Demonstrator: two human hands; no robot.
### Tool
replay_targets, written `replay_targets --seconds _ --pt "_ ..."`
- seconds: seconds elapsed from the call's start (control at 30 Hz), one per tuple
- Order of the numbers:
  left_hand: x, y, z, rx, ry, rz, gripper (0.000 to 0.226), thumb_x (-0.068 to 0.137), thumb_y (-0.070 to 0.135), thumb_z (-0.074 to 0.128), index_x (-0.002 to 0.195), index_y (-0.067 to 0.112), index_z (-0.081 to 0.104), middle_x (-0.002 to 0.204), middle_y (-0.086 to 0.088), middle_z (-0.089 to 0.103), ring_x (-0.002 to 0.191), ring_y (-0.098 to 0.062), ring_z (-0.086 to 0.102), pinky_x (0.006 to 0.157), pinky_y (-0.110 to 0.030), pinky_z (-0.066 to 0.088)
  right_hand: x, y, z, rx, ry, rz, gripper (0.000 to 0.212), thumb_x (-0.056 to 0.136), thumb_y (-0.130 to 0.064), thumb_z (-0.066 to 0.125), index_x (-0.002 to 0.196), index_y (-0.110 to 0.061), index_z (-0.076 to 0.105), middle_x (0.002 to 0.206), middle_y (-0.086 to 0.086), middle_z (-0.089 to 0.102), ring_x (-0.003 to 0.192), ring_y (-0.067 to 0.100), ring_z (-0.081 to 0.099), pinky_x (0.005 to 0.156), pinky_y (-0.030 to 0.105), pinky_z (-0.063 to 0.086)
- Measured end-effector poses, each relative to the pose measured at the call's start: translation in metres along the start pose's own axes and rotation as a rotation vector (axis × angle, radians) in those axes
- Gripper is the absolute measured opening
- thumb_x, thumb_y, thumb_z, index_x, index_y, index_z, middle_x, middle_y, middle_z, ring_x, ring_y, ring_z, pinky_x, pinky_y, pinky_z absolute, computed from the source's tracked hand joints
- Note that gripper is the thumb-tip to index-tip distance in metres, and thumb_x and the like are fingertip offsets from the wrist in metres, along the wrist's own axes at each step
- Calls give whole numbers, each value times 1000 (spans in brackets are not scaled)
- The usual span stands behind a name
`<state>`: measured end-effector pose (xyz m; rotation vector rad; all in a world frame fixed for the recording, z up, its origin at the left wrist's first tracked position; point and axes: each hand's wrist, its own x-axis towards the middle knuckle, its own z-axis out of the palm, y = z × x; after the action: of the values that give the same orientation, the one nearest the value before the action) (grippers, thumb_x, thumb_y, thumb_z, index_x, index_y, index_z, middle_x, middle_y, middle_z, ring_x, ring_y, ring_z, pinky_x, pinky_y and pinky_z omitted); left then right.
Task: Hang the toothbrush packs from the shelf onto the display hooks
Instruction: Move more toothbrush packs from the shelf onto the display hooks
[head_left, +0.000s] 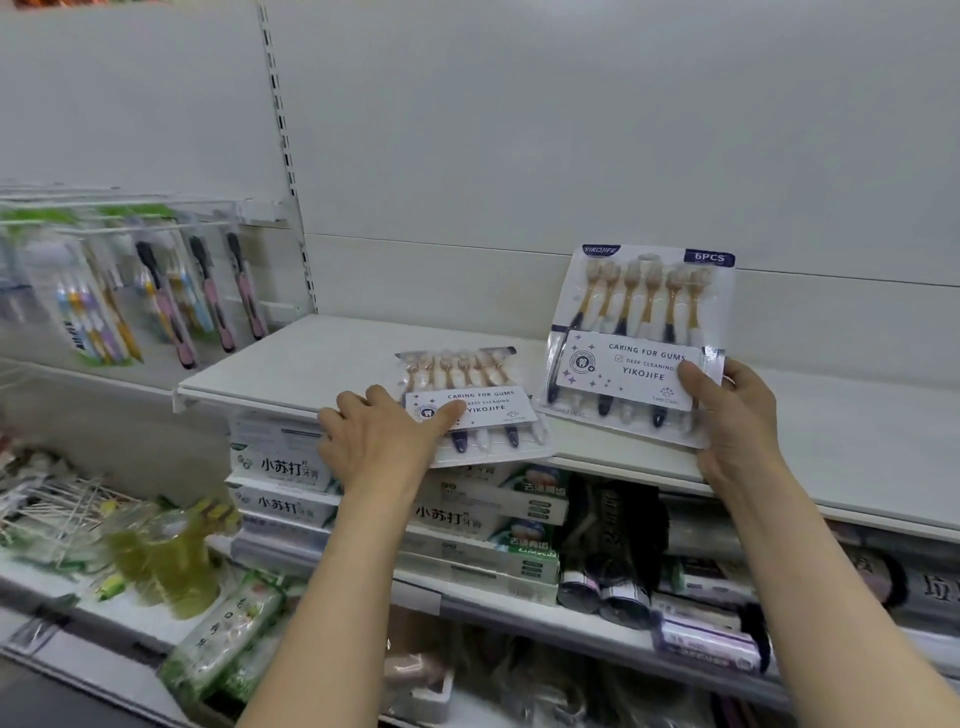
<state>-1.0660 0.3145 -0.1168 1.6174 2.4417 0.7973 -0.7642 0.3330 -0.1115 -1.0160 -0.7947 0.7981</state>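
Head view, hands outward. Right hand (727, 410): pinching the raised toothbrush pack (641, 338) at its lower right edge, thumb on the label; pack upright, long axis vertical, bristle ends and hang hole up, face toward the camera. Left hand (384, 436): fingers spread, pressing the lower left corner of the flat toothbrush pack (475, 408); that pack lies on the shelf (291, 358), overhanging its front edge, long axis running front to back, bristle ends toward the back wall. Display hooks (130, 221): up and left, well apart from both packs, nearer the left hand; already carrying other packs.
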Motion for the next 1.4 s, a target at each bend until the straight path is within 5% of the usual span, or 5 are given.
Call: replay_targets --seconds 0.3,0.43,0.63,0.83,1.4 --pt "-19 -35 -3 -652 -164 -202 101 70 58 81 146 12 33 141 -11 53 125 -34 53 103 -49 46 0 1 0 -45 -70 -18 43 91 -7 71 130 3 56 119 18 70 105 29 71 90 45 59" --pt "-17 -63 -13 -918 -209 -242 47 74 35 86 108 9 67 96 -2 72 83 -17 68 66 -27 56 -10 -4 2 -187 -150 15 35 91 -10 72 123 -3 60 117 17 71 99 28 73 89 51 59" --pt "-27 -155 -33 -1023 -230 -281 22 80 2 79 93 12 65 92 -5 74 86 -19 71 72 -31 53 -47 -23 18 -207 -112 57 13 91 -5 68 94 -16 61 115 19 67 63 10 73 50 27 59" --pt "-12 -285 -96 -1147 -40 -241 23 89 10 71 108 10 59 102 -11 72 86 -20 70 72 -33 56 -156 1 156 -87 -222 -42 32 99 -9 60 130 -8 55 112 2 72 97 17 73 83 43 62" --pt "59 -634 -260 -1187 394 -270 14 93 17 67 104 10 64 97 -8 73 76 -13 73 64 -29 59 -415 155 550 -102 -617 3 31 91 -14 72 120 -7 61 107 4 72 87 12 70 69 19 56"
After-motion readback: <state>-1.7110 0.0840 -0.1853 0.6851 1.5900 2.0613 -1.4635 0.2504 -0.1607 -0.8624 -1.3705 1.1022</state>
